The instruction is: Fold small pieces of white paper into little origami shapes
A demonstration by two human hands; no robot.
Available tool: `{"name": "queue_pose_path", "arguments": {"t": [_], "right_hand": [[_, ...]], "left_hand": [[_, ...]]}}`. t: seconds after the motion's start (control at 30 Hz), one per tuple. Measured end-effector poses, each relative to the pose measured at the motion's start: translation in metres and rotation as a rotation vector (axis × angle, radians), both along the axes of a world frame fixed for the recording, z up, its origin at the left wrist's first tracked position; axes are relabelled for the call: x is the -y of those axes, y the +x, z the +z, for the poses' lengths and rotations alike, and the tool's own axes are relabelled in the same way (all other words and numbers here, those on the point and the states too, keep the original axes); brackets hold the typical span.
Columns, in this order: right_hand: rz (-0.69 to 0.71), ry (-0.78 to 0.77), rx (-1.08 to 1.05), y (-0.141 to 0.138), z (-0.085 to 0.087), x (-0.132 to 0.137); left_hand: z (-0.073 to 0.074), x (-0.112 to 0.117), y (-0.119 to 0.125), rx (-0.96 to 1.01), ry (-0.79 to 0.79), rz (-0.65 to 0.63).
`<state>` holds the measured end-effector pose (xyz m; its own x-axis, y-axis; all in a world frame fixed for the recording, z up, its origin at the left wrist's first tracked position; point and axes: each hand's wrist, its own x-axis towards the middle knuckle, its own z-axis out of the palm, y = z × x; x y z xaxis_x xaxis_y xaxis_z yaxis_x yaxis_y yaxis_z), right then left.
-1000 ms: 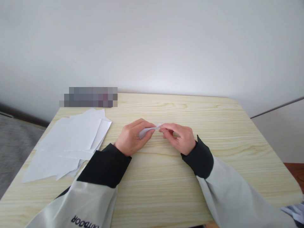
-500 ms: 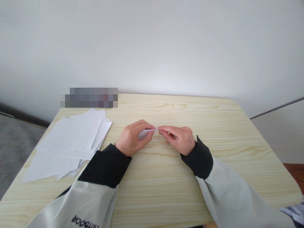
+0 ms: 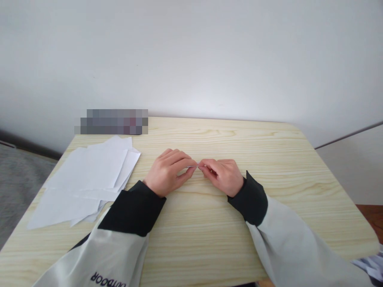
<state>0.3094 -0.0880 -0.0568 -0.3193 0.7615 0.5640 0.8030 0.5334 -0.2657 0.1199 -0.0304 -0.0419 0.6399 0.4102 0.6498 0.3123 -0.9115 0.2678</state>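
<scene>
Left hand (image 3: 169, 172) pinched white paper piece (image 3: 190, 166) between thumb and fingers. Right hand (image 3: 224, 174) gripped its other end, fingertips of both hands nearly touching. Paper seen edge-on, mostly hidden by fingers; folds couldn't be told. Piece sat above middle of wood-grain table (image 3: 197, 247), between hands. Loose white paper sheets (image 3: 86, 171) lay overlapping on table, left of left hand. Pixelated dark object (image 3: 110, 121) stood behind sheets, near wall (image 3: 209, 59); identity unreadable.

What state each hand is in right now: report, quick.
Left hand: closed, pinching a thin piece of paper, seen edge-on.
Right hand: closed, fingertips pinching the paper's other end.
</scene>
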Motion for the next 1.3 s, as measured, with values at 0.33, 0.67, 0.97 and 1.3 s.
{"name": "queue_pose_path", "arguments": {"t": [0.33,0.67,0.97,1.3], "right_hand": [[-0.021,-0.064,-0.092,-0.001,0.003,0.001],[-0.081,-0.047,0.008,0.001,0.002,0.001],[-0.033,-0.049,-0.152,0.000,0.009,-0.001],[-0.012,0.007,-0.181,0.000,0.008,-0.001]], "left_hand": [[-0.004,-0.001,-0.002,0.033,-0.049,-0.027],[-0.008,-0.001,-0.003,0.042,-0.073,0.016],[-0.011,0.000,-0.005,0.030,-0.070,0.082],[-0.009,-0.002,-0.005,-0.027,-0.013,0.117]]}}
